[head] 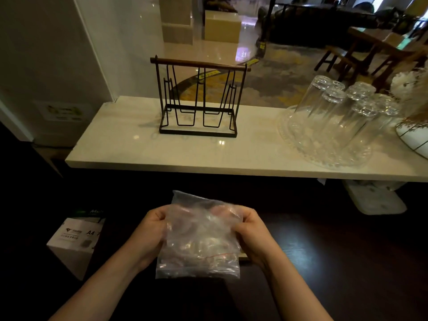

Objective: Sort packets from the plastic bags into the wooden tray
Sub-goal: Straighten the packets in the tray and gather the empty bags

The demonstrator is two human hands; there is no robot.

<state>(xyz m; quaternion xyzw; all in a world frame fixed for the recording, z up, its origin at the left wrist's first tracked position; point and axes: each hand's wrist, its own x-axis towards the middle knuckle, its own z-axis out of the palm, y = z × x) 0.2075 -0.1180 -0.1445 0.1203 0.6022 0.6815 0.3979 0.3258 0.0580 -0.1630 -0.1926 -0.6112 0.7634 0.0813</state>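
A clear plastic zip bag [199, 239] hangs in front of me over a dark surface, crumpled, with a thin red line near its lower edge. Its contents are hard to make out through the wrinkled plastic. My left hand [150, 232] grips the bag's left side and my right hand [252, 232] grips its right side, both near the upper half. A small pale wooden edge [245, 257] shows just behind the bag at its lower right; whether it is the wooden tray I cannot tell.
A pale stone counter [129, 147] runs across ahead, bearing a black wire rack with a wooden handle [199, 98] and upturned drinking glasses on a glass tray [335, 121]. A white A4 paper box [74, 242] sits at the lower left.
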